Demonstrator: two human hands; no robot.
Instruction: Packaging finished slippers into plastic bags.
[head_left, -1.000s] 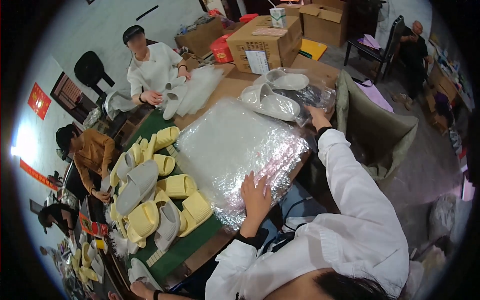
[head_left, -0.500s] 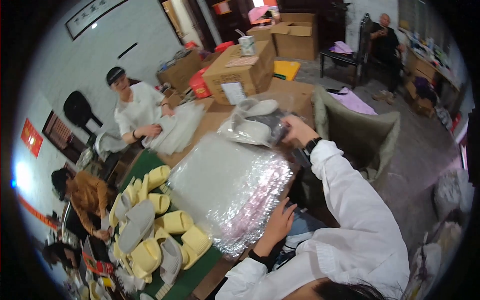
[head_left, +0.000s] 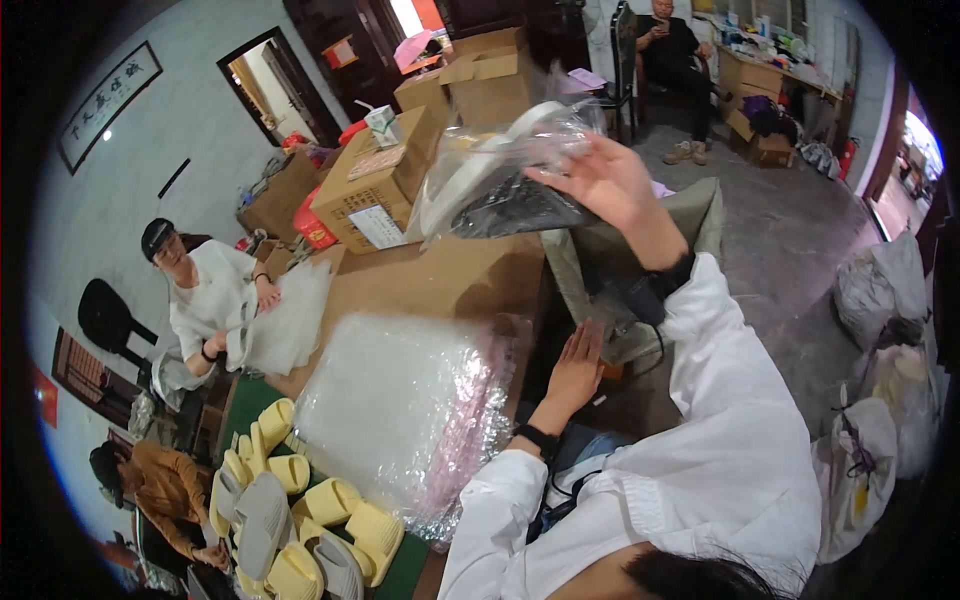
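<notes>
A clear plastic bag with a pair of pale slippers [head_left: 470,180] in it is raised over the table's right end, a dark grey part showing at its lower side. My right hand [head_left: 610,185] grips the bag by its right edge, with the fingers on the plastic. My left hand [head_left: 577,368] is low beside the table edge, its fingers stretched out and nothing in them. Next to it on the table lies a stack of clear plastic bags [head_left: 390,390] with a pink, crinkled edge. Yellow slippers [head_left: 378,540] and grey slippers [head_left: 263,525] are piled at the left.
An olive fabric sack [head_left: 708,215] stands with its mouth open beyond the table. A cardboard box [head_left: 390,185] with a drink carton [head_left: 382,127] on it is at the table's far end. Across the table a person in white [head_left: 215,300] handles pale sheets. Filled bags [head_left: 870,450] stand right.
My right hand has lifted the bagged slippers off the table and tilted them up. My left hand has moved off the stack of bags. The view has turned to the right.
</notes>
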